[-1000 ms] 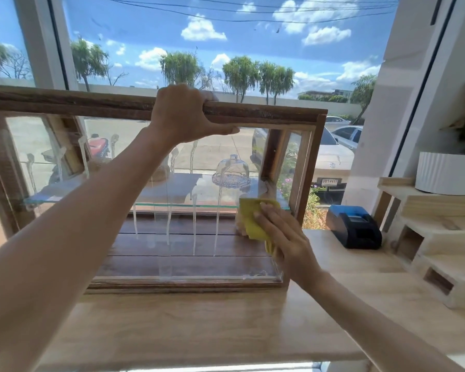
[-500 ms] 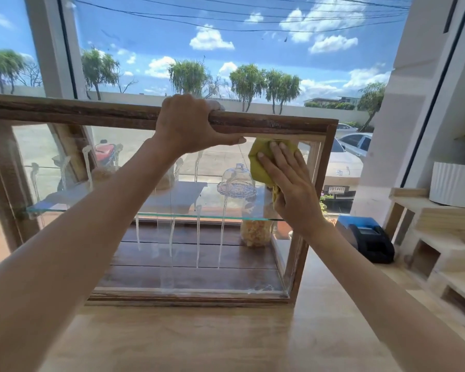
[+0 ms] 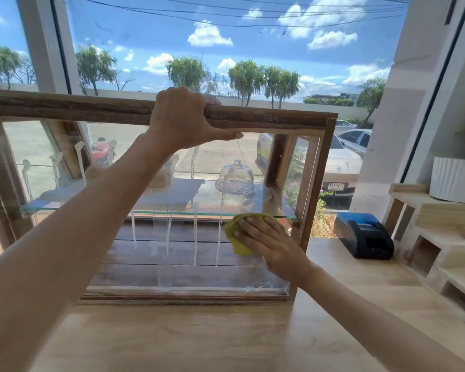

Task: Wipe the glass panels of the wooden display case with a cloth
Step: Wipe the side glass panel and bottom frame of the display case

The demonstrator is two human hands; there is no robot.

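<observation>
Wooden display case (image 3: 266, 118) stands on the bench (image 3: 199, 339), toward the far edge against the window. Front glass panel (image 3: 172, 251) carries several white foam streaks running down, unwiped across its middle and left.

Left hand (image 3: 184, 122): grip curled over the top rail of the case, thumb lying along the rail's front face. Steadies the frame.

Right hand (image 3: 266, 237): fingers straight and spread, flat on the yellow cloth (image 3: 236, 245), pressing it to the glass near the case's right post, just below the inner glass shelf (image 3: 212, 212). Grip not closed; cloth held by pressure only.

Inside: glass dome (image 3: 235, 174) on the shelf. Black printer (image 3: 364, 234) on the bench, near the case's right side.

Handling judgement: cloth soft, light, likely damp; conforms under a flat palm, may bunch or slip on wet glass. Panel stiff, slick, fragile; moderate even pressure advised. Hold the case by its wooden rail, not the glass. Most of the panel appears left to do.
</observation>
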